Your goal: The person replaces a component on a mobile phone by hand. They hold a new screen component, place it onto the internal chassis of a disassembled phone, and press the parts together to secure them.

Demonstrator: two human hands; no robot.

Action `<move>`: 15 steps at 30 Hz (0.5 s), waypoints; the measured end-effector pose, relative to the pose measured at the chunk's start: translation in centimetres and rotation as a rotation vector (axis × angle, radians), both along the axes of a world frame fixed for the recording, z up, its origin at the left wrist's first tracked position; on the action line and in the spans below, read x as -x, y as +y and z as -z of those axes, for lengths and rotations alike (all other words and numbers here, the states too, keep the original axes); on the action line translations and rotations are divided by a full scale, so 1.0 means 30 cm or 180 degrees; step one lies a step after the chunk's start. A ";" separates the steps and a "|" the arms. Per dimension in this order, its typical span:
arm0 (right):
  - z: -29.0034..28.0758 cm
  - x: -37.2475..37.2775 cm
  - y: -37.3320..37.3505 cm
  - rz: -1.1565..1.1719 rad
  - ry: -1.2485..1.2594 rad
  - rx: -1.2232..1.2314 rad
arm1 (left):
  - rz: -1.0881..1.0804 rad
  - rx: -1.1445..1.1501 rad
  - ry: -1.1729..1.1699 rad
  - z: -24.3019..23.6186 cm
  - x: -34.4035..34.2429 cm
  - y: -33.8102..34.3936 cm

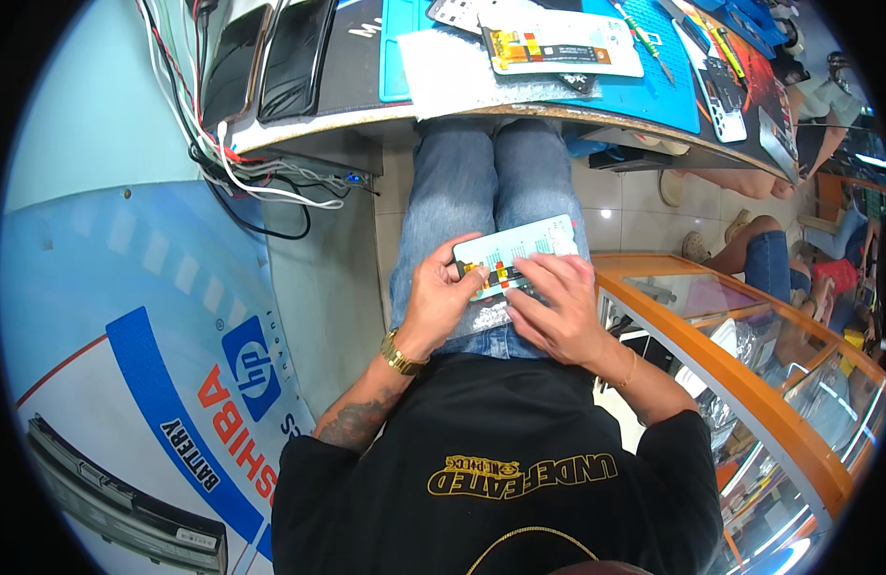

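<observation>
A phone screen panel (546, 236), its white back turned up with a black and gold flex cable, is held over my lap. My left hand (441, 299) grips its left end, the thumb lying on top near the cable. The bent fingers of my right hand (560, 305) press on the panel's near side, by the cable; their tips are partly hidden. Beneath the panel, a clear plastic wrap (481, 318) rests on my thighs.
Ahead is a workbench with a blue mat (675, 96), another screen panel (616, 46), a screwdriver (646, 40) and dark phones (297, 59). Cables (261, 172) hang at its left. A wood-framed glass display case (731, 355) stands on my right. Other people sit at far right.
</observation>
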State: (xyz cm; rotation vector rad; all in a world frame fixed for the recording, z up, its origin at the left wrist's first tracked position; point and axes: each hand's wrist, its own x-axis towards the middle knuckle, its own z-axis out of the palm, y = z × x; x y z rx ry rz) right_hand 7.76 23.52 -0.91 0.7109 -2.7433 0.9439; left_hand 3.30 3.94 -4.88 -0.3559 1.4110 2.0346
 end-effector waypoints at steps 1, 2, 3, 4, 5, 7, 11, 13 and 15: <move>-0.047 -0.009 0.016 0.0163 0.0034 0.0189 | 0.0005 -0.0102 0.0020 -0.006 0.004 -0.009; -0.050 -0.034 0.042 0.0366 -0.0202 0.0465 | 0.0012 -0.0204 0.0039 -0.012 0.007 -0.019; -0.037 -0.069 0.074 0.0586 -0.0437 0.0746 | 0.0040 -0.0307 0.0056 -0.015 0.006 -0.025; -0.025 -0.087 0.092 0.0799 -0.0665 0.1028 | 0.0027 -0.0388 0.0087 -0.029 0.007 -0.026; -0.012 -0.095 0.094 0.1162 -0.1457 0.1617 | 0.0016 -0.0469 0.0116 -0.048 0.006 -0.026; 0.008 -0.115 0.093 0.1886 -0.3066 0.2784 | 0.0179 -0.0690 0.0098 -0.067 0.003 -0.027; 0.041 -0.076 0.043 0.2124 -0.2372 0.4579 | 0.0319 -0.0886 -0.0228 -0.081 0.000 -0.012; 0.021 -0.053 0.037 0.1958 -0.2398 0.4686 | 0.0161 -0.1196 -0.0481 -0.112 0.019 -0.008; 0.006 -0.038 0.025 0.1874 -0.2362 0.4724 | 0.0260 -0.0873 -0.0074 -0.105 0.013 -0.009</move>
